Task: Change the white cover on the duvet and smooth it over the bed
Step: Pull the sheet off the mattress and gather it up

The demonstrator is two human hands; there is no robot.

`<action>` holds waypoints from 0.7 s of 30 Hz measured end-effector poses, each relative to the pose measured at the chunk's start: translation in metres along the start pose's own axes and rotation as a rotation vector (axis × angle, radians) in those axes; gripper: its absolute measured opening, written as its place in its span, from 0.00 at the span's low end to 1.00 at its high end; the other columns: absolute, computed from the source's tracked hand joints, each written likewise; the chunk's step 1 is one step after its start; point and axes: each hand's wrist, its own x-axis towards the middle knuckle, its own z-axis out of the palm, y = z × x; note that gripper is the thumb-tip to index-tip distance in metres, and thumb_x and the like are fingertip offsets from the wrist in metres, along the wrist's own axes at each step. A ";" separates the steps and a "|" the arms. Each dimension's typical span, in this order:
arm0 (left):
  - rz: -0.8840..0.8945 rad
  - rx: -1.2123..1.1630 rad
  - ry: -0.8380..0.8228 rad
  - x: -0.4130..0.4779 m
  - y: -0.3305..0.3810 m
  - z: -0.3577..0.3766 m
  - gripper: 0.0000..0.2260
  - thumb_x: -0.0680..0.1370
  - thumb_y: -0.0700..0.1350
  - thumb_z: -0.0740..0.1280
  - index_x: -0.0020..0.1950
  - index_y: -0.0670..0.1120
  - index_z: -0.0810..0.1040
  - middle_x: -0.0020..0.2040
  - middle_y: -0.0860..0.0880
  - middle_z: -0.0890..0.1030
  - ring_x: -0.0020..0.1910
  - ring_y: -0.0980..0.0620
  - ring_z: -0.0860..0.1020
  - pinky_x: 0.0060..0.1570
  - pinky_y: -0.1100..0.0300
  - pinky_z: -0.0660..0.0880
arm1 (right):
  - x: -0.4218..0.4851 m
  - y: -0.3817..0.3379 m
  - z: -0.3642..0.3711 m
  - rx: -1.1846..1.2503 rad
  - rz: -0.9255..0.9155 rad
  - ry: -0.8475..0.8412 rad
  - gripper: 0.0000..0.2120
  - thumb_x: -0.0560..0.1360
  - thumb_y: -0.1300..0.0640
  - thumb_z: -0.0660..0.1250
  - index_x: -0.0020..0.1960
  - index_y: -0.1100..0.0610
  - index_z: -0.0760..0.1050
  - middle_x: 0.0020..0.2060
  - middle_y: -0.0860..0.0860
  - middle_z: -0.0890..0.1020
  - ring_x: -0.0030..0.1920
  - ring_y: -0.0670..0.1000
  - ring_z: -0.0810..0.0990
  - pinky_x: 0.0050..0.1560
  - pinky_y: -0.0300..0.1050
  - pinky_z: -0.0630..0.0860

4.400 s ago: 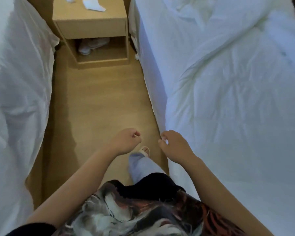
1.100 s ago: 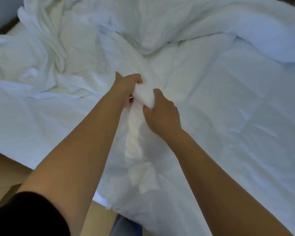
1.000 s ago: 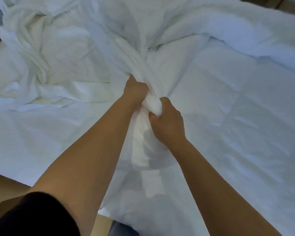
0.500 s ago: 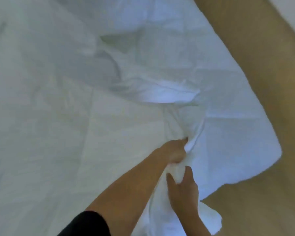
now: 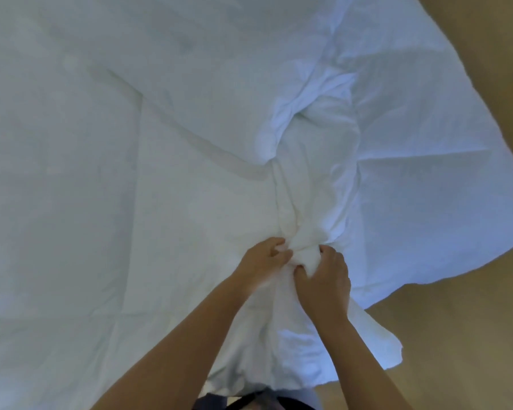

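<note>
Plainly, the duvet [image 5: 107,187] lies spread white across almost the whole view, filling the left and centre and reaching the top edge; faint stitched seams cross it, one running up and down left of centre, another slanting from the upper left toward the middle; its right border cuts diagonally from the top right down toward the lower centre, with the tan floor [image 5: 471,335] showing beyond it; a loose corner [image 5: 379,347] of the white cloth droops at the lower right, just beside the right forearm [image 5: 365,353].

Both hands meet at a gathered ridge [image 5: 311,184] of the fabric, low and right of centre; the ridge has its long axis pointing away from the person, running from the hands up the frame and ending in a puffed fold [image 5: 293,113] whose creases fan out to the right; the left hand [image 5: 264,257] has its fingers curled into the near end of the ridge from the left; the right hand [image 5: 323,279] clutches the same bunch from the right, fingers bent into the cloth; the two hands sit close, the bunched cloth between them.

Whether the gripped layer is an outer case or the filling itself cannot be told, white on white; the left forearm [image 5: 190,335] rises bare from the bottom edge; a strip of dark clothing [image 5: 249,402] shows between the arms.
</note>
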 end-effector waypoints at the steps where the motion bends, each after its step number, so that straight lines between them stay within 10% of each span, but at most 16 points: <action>1: -0.006 -0.021 0.019 -0.003 -0.004 -0.006 0.17 0.78 0.49 0.64 0.67 0.49 0.73 0.59 0.48 0.78 0.57 0.51 0.77 0.60 0.58 0.72 | 0.000 -0.006 0.002 -0.038 -0.034 0.006 0.23 0.70 0.58 0.68 0.64 0.60 0.68 0.55 0.55 0.73 0.56 0.57 0.71 0.55 0.51 0.66; 9: -0.049 0.016 0.380 -0.043 -0.071 -0.095 0.15 0.79 0.44 0.62 0.66 0.48 0.74 0.53 0.51 0.79 0.53 0.52 0.77 0.51 0.66 0.68 | 0.004 -0.095 0.048 -0.030 -0.320 -0.177 0.19 0.74 0.59 0.64 0.65 0.59 0.68 0.59 0.55 0.72 0.61 0.55 0.69 0.60 0.49 0.65; 21: -0.088 0.476 0.651 -0.102 -0.255 -0.263 0.23 0.77 0.47 0.61 0.72 0.48 0.65 0.70 0.50 0.67 0.71 0.52 0.61 0.71 0.47 0.49 | -0.098 -0.235 0.258 -0.499 -0.573 -0.458 0.32 0.77 0.44 0.60 0.76 0.53 0.53 0.76 0.54 0.53 0.74 0.57 0.50 0.72 0.56 0.54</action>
